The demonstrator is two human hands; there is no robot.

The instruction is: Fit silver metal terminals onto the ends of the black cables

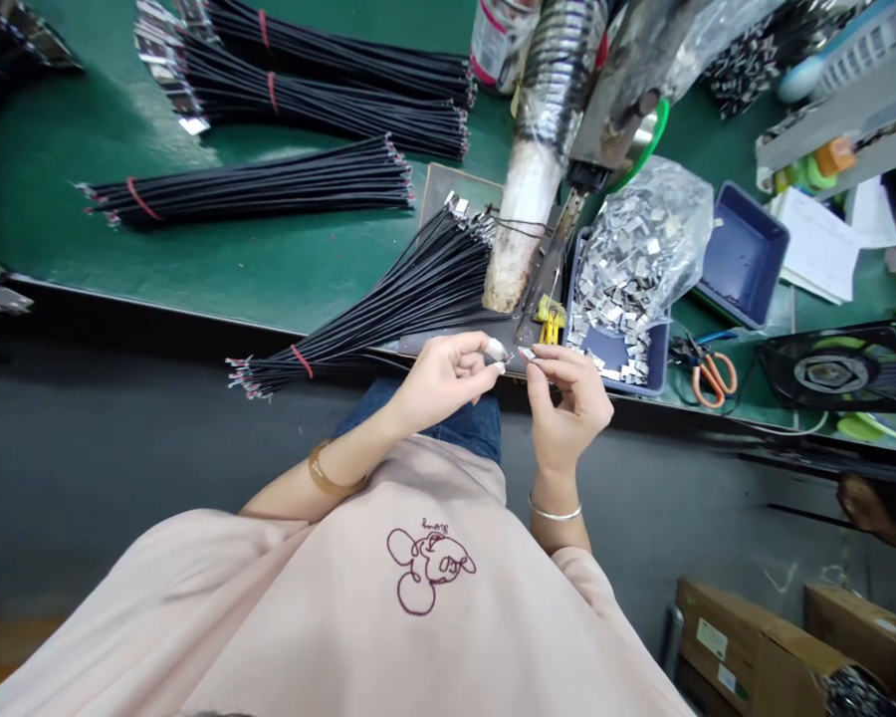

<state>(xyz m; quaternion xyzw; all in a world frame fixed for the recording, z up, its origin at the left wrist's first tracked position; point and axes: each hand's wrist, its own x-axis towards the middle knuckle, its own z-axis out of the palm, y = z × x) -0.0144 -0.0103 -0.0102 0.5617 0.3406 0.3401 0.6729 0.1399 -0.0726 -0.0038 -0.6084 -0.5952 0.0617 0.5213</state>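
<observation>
Holding small parts above the bench (269,269) edge; our left hand (448,378) pinches what looks like a wire end (509,358), too small to be sure; our right hand (569,403) is closed, thumb to fingers, on a metal piece (527,354); hands apart by a narrow gap, fingertips facing; cables (418,284) beside the left hand, loose ends fanned; tray (658,358) of more pieces just beyond the right. We judge the meeting of parts delicate; we do best to pinch lightly, steady both wrists, match the ends' angles first, and avoid snagging neighbouring cables.
</observation>
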